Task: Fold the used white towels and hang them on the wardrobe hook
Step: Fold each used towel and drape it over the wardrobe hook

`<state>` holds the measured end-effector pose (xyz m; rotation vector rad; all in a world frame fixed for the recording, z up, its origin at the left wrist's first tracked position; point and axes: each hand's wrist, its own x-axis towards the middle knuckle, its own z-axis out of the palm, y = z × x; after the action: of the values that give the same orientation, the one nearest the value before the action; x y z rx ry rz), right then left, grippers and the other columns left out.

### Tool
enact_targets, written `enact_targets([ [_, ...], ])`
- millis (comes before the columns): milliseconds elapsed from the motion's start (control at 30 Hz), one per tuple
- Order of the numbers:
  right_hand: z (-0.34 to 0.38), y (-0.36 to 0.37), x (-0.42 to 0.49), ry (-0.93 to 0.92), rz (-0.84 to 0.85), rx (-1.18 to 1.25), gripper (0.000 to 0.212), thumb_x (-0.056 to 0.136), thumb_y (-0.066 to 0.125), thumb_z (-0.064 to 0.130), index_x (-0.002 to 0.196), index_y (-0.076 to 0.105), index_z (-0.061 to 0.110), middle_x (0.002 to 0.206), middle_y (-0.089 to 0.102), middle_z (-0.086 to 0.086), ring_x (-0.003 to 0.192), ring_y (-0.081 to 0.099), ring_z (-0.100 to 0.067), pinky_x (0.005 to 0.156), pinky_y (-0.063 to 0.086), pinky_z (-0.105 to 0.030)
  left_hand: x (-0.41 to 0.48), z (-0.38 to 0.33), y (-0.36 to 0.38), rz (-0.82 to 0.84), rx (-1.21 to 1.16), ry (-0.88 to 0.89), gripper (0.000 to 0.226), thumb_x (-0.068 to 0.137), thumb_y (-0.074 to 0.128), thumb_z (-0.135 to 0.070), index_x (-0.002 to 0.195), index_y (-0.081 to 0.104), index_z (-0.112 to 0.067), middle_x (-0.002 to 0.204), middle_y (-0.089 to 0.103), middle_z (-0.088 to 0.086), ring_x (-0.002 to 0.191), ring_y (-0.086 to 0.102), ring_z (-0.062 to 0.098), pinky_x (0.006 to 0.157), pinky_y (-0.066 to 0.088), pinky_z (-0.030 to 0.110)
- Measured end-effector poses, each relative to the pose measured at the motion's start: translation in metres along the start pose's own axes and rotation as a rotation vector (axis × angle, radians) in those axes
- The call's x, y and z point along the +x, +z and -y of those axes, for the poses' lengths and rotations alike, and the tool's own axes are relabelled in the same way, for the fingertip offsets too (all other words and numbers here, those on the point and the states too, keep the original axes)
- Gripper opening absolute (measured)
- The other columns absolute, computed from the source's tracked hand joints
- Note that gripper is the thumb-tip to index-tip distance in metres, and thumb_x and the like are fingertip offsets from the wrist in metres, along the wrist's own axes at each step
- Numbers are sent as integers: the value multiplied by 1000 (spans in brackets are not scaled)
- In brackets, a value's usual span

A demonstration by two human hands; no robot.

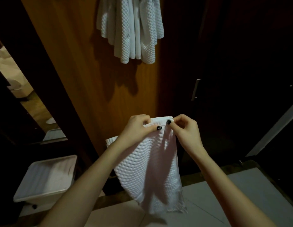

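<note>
I pinch towel top hem w/ L hand & R hand, align corners flush, then lift toward hung towels.

1. Your left hand and right hand pinch the top edge of a white waffle towel, which hangs down between your forearms.
2. More white towels hang on the wooden wardrobe panel above.
3. A white plastic bin sits at lower left.

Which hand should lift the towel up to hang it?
Probably the left hand: it pinches the towel almost straight below the hanging towels; the right hand sits further aside.
</note>
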<state>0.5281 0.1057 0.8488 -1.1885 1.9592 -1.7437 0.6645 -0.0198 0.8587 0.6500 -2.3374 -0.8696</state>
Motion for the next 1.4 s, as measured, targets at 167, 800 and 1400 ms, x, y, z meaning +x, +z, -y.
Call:
enact_targets([
  [167, -1, -2, 8, -53, -77, 30, 24, 91, 62, 6, 70, 54, 15, 67, 56, 8, 63, 51, 4, 61, 40, -10, -5, 19, -28, 297, 122, 24, 43, 78, 76, -39, 64, 49, -9, 64, 47, 0, 61, 40, 9, 58, 26, 29],
  [800, 9, -29, 47, -178, -214, -258, 16, 93, 62, 17, 105, 68, 10, 79, 59, 18, 75, 56, 19, 64, 44, -5, -13, 27, -79, 134, 268, 126, 2, 91, 47, -41, 93, 46, -40, 80, 61, -10, 72, 58, 10, 65, 50, 47],
  [1400, 3, -21, 36, -193, -145, -232, 8, 93, 61, 15, 98, 65, 10, 78, 63, 10, 73, 60, 2, 62, 46, -12, 14, 7, -42, 460, 287, -9, 56, 82, 53, -4, 130, 58, -32, 123, 57, -5, 111, 50, 6, 90, 40, 19],
])
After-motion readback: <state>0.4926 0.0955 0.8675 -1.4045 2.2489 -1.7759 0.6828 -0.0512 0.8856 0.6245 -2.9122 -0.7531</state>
